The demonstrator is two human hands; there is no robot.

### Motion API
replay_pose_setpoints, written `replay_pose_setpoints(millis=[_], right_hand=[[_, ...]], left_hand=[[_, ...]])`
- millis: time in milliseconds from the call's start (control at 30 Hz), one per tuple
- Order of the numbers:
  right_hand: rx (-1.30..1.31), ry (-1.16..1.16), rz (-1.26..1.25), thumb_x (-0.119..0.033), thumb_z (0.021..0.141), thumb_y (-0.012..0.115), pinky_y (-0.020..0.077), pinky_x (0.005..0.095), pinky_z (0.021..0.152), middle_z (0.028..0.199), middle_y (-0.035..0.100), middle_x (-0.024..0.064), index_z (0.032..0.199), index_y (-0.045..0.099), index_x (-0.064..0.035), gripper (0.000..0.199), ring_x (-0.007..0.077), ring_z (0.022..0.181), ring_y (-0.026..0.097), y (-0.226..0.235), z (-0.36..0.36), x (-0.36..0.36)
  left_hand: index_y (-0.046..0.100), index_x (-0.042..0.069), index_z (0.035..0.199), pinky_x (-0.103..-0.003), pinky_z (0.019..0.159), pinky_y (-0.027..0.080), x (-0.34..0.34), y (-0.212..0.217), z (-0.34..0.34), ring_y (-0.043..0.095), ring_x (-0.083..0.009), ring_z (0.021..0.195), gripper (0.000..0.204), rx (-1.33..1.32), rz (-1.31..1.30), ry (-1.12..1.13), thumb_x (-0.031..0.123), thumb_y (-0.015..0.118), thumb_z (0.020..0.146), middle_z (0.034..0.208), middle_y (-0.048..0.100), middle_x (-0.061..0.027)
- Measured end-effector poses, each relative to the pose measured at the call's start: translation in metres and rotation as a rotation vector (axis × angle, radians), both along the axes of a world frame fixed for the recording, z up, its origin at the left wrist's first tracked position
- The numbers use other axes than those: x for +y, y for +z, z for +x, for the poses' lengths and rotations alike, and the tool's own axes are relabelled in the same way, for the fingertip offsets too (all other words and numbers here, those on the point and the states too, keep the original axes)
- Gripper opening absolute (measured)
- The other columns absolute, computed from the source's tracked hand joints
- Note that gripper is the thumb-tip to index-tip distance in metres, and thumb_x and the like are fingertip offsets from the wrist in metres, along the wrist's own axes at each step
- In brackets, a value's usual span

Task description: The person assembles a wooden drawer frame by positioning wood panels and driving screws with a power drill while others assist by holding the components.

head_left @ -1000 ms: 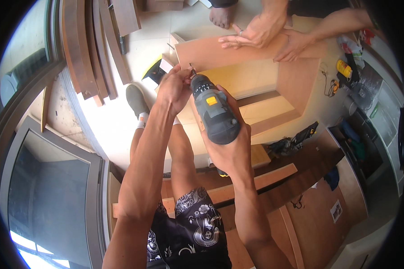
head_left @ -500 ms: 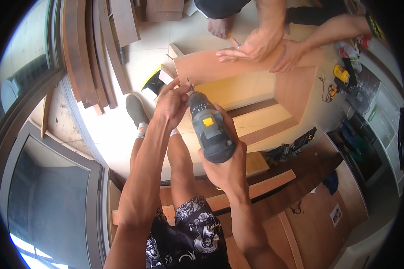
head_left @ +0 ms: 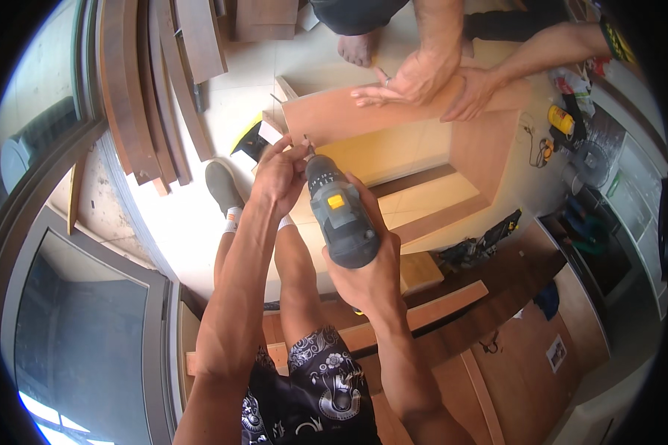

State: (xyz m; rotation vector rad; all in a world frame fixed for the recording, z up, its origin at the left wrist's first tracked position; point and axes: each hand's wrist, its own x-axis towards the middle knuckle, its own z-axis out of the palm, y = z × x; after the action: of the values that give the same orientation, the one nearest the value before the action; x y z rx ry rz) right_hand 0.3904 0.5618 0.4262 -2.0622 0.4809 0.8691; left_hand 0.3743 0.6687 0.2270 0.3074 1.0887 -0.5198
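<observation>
My right hand (head_left: pixel 371 271) is clamped around the handle of the drill (head_left: pixel 339 215), whose long axis runs up and slightly left, away from my body, so the bit end points at the near left corner of the wooden panel (head_left: pixel 349 111). My left hand (head_left: pixel 278 174) sits just left of the drill's nose, its fingertips (head_left: pixel 298 150) pinched together right at the tip, on something too small for me to make out, perhaps a screw. So the left grip is the nearer one to the work point, touching it, while the right stays back along the drill's body. The panel stands on edge atop the open box frame (head_left: pixel 423 185), its long axis running left to right across my view, roughly square to the drill's line. At the panel's far right, a co-worker's two hands (head_left: pixel 416 78) press flat on its top edge, well apart from mine. Curved wooden strips (head_left: pixel 137 89) lean at the left, and small tools (head_left: pixel 560 119) lie on the floor (head_left: pixel 193 222) at the right.
</observation>
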Motion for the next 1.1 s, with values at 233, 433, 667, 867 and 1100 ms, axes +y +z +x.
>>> replay_pose_setpoints(millis=[233, 433, 667, 867, 1100], right_hand=[[0.001, -0.023, -0.020, 0.008, 0.077, 0.067, 0.0543, 0.0374, 0.097, 0.126, 0.070, 0.0182, 0.152, 0.044, -0.0083, 0.080, 0.0296, 0.113, 0.071, 0.000, 0.001, 0.003], [-0.005, -0.047, 0.018, 0.007, 0.077, 0.067, 0.0543, 0.0381, 0.097, 0.126, 0.070, 0.0191, 0.152, 0.043, -0.0082, 0.080, 0.0304, 0.113, 0.071, 0.002, 0.002, 0.003], [-0.019, -0.002, -0.001, 0.008, 0.077, 0.068, 0.0548, 0.0385, 0.097, 0.126, 0.070, 0.0186, 0.152, 0.044, -0.0079, 0.080, 0.0300, 0.113, 0.071, -0.003, 0.007, 0.004], [-0.012, -0.012, -0.006, 0.008, 0.078, 0.068, 0.0545, 0.0387, 0.097, 0.131, 0.068, 0.0172, 0.151, 0.045, -0.0077, 0.078, 0.0303, 0.114, 0.071, -0.003, 0.009, 0.007], [0.023, -0.013, -0.039, 0.007, 0.079, 0.070, 0.0540, 0.0378, 0.098, 0.132, 0.068, 0.0176, 0.149, 0.047, -0.0086, 0.076, 0.0302, 0.118, 0.069, 0.000, 0.015, 0.013]], left_hand=[[0.047, -0.003, 0.134, -0.026, 0.073, 0.053, 0.004, -0.004, 0.001, 0.051, -0.0055, 0.070, 0.039, -0.025, -0.014, 0.005, 0.006, 0.065, 0.100, 0.103, 0.066, -0.0074], [0.052, -0.003, 0.129, -0.026, 0.074, 0.054, 0.005, -0.006, 0.005, 0.055, -0.0070, 0.075, 0.030, 0.018, -0.021, -0.007, 0.007, 0.062, 0.102, 0.100, 0.067, -0.0053], [0.058, 0.002, 0.112, -0.026, 0.072, 0.051, 0.010, -0.010, 0.006, 0.050, -0.0062, 0.070, 0.013, -0.056, -0.077, -0.016, 0.008, 0.062, 0.102, 0.096, 0.065, -0.0032], [0.057, 0.003, 0.111, -0.025, 0.074, 0.052, 0.009, 0.003, 0.015, 0.055, -0.0077, 0.072, 0.010, 0.002, -0.041, -0.037, 0.007, 0.061, 0.102, 0.097, 0.065, -0.0039], [0.059, 0.003, 0.113, -0.029, 0.075, 0.056, 0.004, -0.004, 0.011, 0.063, -0.0128, 0.083, 0.012, 0.030, -0.088, 0.039, 0.011, 0.055, 0.105, 0.096, 0.064, -0.0050]])
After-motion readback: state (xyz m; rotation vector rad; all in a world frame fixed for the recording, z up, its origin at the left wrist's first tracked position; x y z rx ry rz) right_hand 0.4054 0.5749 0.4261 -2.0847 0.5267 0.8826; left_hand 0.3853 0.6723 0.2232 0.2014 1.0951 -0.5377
